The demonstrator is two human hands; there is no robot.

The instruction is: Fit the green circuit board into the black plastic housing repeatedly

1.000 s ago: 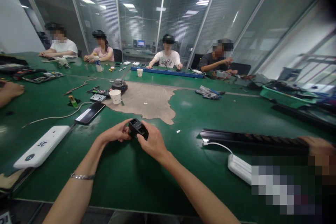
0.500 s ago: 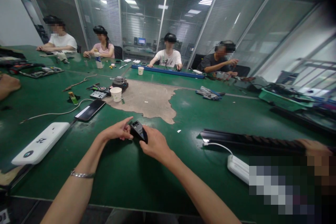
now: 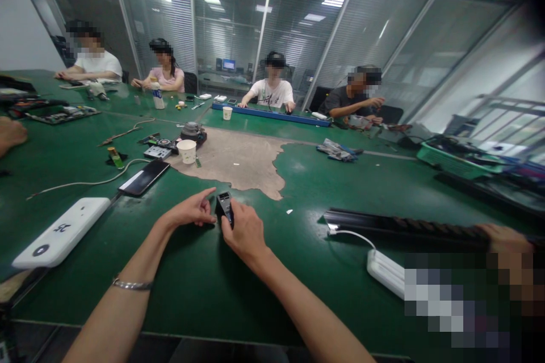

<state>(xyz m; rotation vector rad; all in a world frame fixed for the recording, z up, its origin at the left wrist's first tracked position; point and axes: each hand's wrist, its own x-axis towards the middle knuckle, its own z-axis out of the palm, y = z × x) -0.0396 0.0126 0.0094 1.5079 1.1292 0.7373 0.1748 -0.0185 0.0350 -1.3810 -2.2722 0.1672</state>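
Note:
My right hand (image 3: 244, 229) is closed around a small black device (image 3: 224, 204) with a grey face and dark openings at its far end; its exact kind is unclear. The device is held just above the green table (image 3: 204, 295), tilted away from me. Just left of it is my left hand (image 3: 196, 207), index finger stretched out forward and thumb apart, with nothing between them. Its other fingers are curled. A silver bracelet (image 3: 131, 285) circles my left wrist.
On the left lie a white power bank (image 3: 63, 232) and a phone (image 3: 145, 177). A paper cup (image 3: 186, 152) stands beyond, beside electronic parts. Gloves (image 3: 338, 150) lie farther back. At right, another person's hand (image 3: 508, 238) rests on a long black bar (image 3: 404, 229). Several people sit opposite.
My right hand has turned the black device more upright, its far end pointing more straight ahead. My left hand keeps nearly the same pose. The view has shifted slightly.

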